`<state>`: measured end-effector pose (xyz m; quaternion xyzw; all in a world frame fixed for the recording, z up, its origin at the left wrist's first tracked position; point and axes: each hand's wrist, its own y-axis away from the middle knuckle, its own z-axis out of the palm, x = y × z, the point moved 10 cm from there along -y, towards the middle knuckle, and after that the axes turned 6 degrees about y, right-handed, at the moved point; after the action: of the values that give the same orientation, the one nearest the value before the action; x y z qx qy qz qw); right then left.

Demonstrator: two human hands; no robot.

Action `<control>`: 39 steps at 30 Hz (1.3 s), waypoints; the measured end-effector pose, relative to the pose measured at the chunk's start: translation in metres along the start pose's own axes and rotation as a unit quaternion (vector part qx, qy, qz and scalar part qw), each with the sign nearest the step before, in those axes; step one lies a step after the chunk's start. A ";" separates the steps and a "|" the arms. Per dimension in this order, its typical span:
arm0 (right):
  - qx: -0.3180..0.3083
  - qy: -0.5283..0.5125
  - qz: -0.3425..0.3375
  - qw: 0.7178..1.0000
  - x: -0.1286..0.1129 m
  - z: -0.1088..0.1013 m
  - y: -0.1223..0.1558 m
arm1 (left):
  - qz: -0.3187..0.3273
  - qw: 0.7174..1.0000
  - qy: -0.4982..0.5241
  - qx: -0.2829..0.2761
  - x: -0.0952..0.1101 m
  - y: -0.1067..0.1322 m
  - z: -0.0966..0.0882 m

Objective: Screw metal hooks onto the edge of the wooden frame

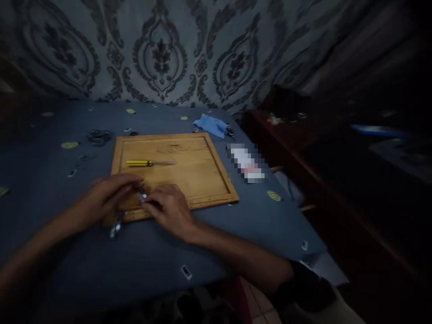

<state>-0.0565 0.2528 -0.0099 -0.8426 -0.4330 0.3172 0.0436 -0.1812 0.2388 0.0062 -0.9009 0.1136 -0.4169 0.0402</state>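
A wooden cabinet door lies flat on the blue cloth, with a row of small holes along its near edge. Above its near left part, my right hand pinches a small shiny metal hinge between thumb and fingers. My left hand reaches in from the other side, its closed fingertips at the same hinge; the dim light hides its exact grip. Another shiny hinge sits at the door's near left corner, below my left hand. A yellow and black screwdriver rests on the door beyond both hands.
Dark metal pieces and small loose bits lie to the left of the door. A light blue rag lies behind it, and a blurred white packet to its right. Dark red furniture stands beyond the table's right edge.
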 end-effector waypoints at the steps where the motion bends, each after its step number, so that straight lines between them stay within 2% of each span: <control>1: 0.008 -0.010 -0.003 1.000 0.000 -0.001 0.000 | -0.011 1.000 -0.004 -0.006 0.000 -0.001 0.001; 7: 0.016 -0.084 -0.031 0.996 0.000 -0.001 0.000 | -0.035 0.998 0.013 -0.041 0.004 -0.001 0.006; 12: 0.027 -0.106 -0.072 0.991 -0.010 -0.007 0.005 | -0.041 0.996 0.041 -0.072 0.010 0.001 0.005; 18: 0.012 -0.122 -0.106 0.987 -0.025 -0.003 0.015 | -0.062 0.990 0.052 -0.115 0.012 0.007 0.005; 25: -0.001 -0.130 -0.120 0.984 -0.032 0.000 0.017 | -0.083 0.973 0.069 -0.204 0.014 0.016 0.020; 31: -0.021 -0.126 -0.114 0.985 -0.031 0.004 0.018 | -0.069 0.964 0.067 -0.246 0.020 0.025 0.022; 35: -0.021 -0.126 -0.129 0.983 -0.033 0.002 0.018 | -0.058 0.967 0.018 -0.249 0.017 0.031 0.024; 39: -0.021 -0.120 -0.133 0.984 -0.035 0.001 0.018 | -0.027 0.976 -0.020 -0.215 0.024 0.030 0.027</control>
<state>-0.0593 0.2155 0.0003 -0.7341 -0.5501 0.3978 0.0152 -0.1510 0.2033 0.0012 -0.8993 0.1756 -0.3659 -0.1630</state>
